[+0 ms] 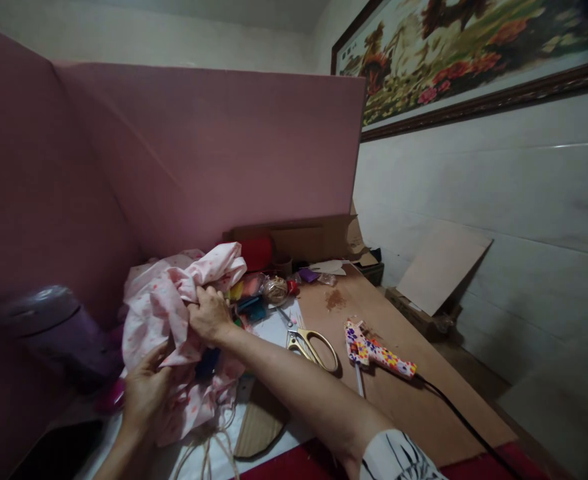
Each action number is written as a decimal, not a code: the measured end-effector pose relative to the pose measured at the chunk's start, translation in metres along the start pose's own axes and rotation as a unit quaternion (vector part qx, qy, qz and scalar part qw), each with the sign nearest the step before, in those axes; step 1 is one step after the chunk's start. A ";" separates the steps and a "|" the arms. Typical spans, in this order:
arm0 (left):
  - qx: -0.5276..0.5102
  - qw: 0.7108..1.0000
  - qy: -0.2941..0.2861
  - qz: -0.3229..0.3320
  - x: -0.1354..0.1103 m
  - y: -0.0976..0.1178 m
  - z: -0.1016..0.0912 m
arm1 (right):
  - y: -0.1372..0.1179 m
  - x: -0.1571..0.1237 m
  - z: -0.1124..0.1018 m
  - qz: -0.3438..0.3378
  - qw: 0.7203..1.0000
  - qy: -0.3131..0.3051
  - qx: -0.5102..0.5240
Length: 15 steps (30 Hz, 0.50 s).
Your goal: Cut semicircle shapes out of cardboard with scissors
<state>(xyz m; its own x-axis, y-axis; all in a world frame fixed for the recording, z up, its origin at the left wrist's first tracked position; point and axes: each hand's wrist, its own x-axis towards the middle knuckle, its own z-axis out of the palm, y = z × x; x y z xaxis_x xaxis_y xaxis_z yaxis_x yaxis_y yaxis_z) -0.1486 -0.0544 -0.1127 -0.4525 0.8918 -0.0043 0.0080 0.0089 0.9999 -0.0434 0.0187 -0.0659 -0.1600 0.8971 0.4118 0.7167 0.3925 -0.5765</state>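
Observation:
A bunched-up pink cloth (149, 300) with small red spots lies at the left of the table. My right hand (209, 315) reaches across and grips a raised fold near its upper part. Lower down, my left hand (147, 383) pinches the cloth's near edge between thumb and fingers. Under and beside the cloth, a brown cardboard piece (261, 420) and loose twine (207, 453) show. Gold-handled scissors (317, 350) rest to the right of my right forearm's far side, their blades partly hidden.
A flower-patterned glue gun (377, 353) with a black cord (461, 417) lies on the brown board (409, 407). Behind are a twine ball (275, 291), a red object (257, 253) and cardboard (294, 240). A lilac appliance (57, 327) stands left, beside pink panels (214, 147).

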 end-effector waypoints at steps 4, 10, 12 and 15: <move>-0.026 0.999 -0.028 -0.022 0.007 -0.007 -0.004 | -0.005 -0.011 0.005 0.000 1.000 -0.007 -0.006; -0.023 0.998 -0.047 0.015 0.010 -0.011 -0.007 | -0.006 -0.018 0.000 -0.018 0.999 -0.041 -0.023; -0.016 0.999 -0.048 0.020 0.006 -0.009 -0.005 | 0.001 -0.015 -0.011 -0.033 0.997 -0.060 -0.023; -0.002 0.998 -0.048 0.029 0.001 -0.005 -0.003 | 0.020 -0.012 -0.033 -0.051 0.996 -0.072 -0.016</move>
<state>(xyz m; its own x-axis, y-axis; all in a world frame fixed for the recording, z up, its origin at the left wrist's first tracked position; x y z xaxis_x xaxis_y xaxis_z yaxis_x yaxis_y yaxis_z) -0.1518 -0.0546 -0.1180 -0.3632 0.9302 0.0534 0.0287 -0.0461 0.9985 -0.0046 0.0097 -0.0594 -0.3269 0.8741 0.3593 0.7132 0.4777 -0.5130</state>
